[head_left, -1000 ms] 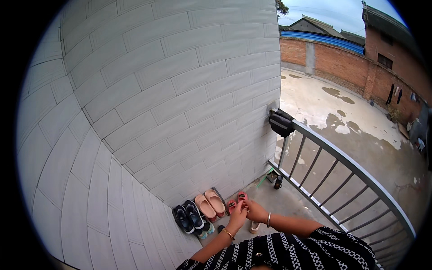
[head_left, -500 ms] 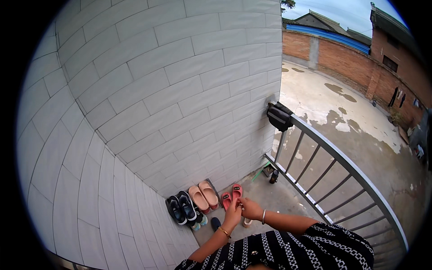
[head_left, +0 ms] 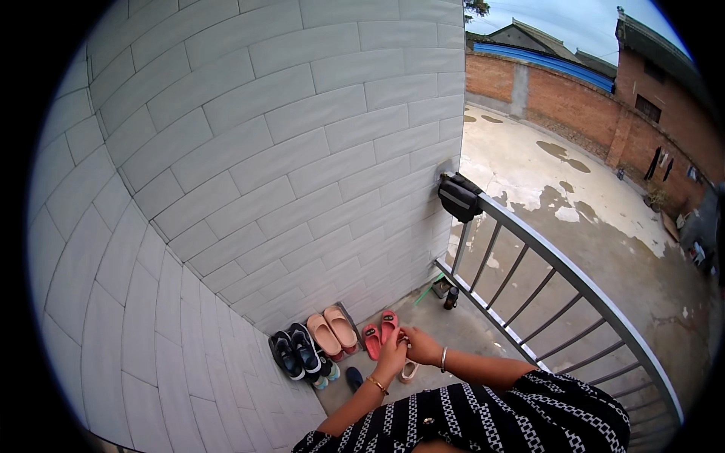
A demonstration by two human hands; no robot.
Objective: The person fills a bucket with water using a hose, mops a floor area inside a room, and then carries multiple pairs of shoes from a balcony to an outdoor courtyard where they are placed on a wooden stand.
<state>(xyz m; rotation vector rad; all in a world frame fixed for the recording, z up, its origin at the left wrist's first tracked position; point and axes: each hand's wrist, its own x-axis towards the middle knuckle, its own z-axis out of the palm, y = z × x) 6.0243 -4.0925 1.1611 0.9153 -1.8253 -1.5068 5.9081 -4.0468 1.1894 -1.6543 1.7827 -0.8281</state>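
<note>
My left hand (head_left: 390, 355) and my right hand (head_left: 422, 346) meet in front of my body, fingertips pressed against each other. Their fingers are bent and closed; anything small between them is too hard to see. A gold-coloured bracelet (head_left: 378, 386) circles my left wrist, and a pale bangle (head_left: 443, 359) my right one. Just beyond the hands, red slippers (head_left: 371, 341) lie on the concrete floor, partly covered by my fingers. Below the hands sits a light-coloured shoe (head_left: 408, 371), and a dark slipper (head_left: 354, 378) lies to the left of my left wrist.
Pink clogs (head_left: 332, 332) and dark sneakers (head_left: 295, 352) stand along the grey tiled wall (head_left: 287, 151). A metal railing (head_left: 557, 260) runs down the right side, with a black bag (head_left: 459, 196) at its far end. Near its foot stands a dark bottle (head_left: 451, 298). Beyond lies a wet yard (head_left: 521, 166).
The view has shifted slightly, so the wall, railing and shoes sit a little further left. My hands stay together in nearly the same pose.
</note>
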